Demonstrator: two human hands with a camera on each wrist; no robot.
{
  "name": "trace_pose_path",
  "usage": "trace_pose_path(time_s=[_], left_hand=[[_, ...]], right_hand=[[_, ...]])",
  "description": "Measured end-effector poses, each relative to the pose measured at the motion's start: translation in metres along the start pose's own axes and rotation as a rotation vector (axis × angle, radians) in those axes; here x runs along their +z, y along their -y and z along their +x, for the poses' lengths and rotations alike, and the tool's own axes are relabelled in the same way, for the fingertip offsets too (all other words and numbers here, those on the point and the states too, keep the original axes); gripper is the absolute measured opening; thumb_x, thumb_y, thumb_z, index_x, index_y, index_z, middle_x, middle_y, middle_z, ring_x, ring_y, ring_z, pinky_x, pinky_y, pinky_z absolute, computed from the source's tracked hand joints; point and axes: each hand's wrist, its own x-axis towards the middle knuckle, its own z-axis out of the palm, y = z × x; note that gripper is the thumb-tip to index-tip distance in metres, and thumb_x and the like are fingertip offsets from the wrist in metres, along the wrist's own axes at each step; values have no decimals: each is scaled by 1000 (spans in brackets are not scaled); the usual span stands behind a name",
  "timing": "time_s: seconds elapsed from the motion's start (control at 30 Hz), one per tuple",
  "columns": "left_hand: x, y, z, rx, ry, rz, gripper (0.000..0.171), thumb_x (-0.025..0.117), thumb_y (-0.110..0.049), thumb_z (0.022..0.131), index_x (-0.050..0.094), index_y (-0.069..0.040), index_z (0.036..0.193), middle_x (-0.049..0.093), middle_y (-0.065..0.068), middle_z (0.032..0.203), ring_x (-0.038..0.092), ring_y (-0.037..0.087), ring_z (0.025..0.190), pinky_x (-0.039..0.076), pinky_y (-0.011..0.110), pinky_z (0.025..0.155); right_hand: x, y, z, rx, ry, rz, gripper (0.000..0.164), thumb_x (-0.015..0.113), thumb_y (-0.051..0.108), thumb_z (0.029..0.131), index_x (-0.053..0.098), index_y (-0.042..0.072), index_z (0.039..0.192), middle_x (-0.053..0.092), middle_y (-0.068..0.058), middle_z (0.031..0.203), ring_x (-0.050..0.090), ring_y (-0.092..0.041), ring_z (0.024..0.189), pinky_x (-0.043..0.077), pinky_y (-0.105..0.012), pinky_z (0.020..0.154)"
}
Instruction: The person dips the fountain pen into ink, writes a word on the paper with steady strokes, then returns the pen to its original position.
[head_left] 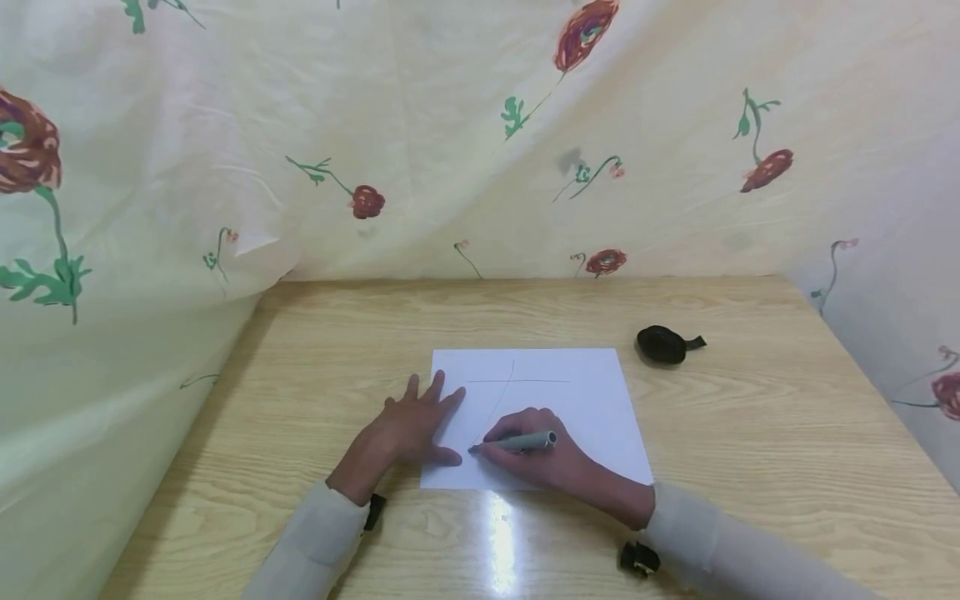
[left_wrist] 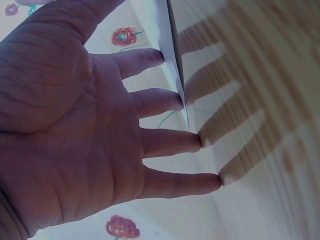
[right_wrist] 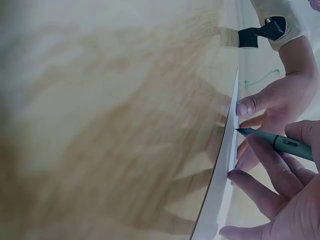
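A white sheet of paper [head_left: 585, 417] lies on the wooden table, bearing a thin horizontal line near its top and a long slanting line that crosses it. My right hand [head_left: 543, 454] pinches a grey-green fountain pen [head_left: 525, 441], its nib at the lower left end of the slanting line. In the right wrist view the dark nib of the pen [right_wrist: 270, 137] points at the sheet. My left hand [head_left: 412, 429] rests with spread fingers on the sheet's left edge. Seen from the left wrist, two straight fingers [left_wrist: 160, 100] meet the paper and the others touch the wood.
A small black round object with a short tab [head_left: 662, 344] lies right of the paper's top corner. The wooden table [head_left: 337, 333] shows a bright glare near its front. Behind and at both sides hangs a cream cloth with painted flowers [head_left: 420, 125].
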Motion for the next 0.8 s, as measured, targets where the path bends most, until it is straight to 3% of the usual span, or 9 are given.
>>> trace_pose_path(time_s=[0.53,0.8], left_hand=[[-1,-1,2,2,-1,6,94,77,-52,83,30,-22,158,13,19,165,10,53,146,26,76,103],[-1,-2,1,-7,7,1,95,78,-51,82,30,-21,158,13,19,164,10,53,146,25,76,103]], right_hand=[[0,-4,1,-9,-20,-29,10,77,23,87,82,14,89,75,11,82,66,1,76,52,-20,67],[0,-2,0,-22,-14,-6,14,76,23,88,81,10,91,76,8,83,64,2,71,51,-20,64]])
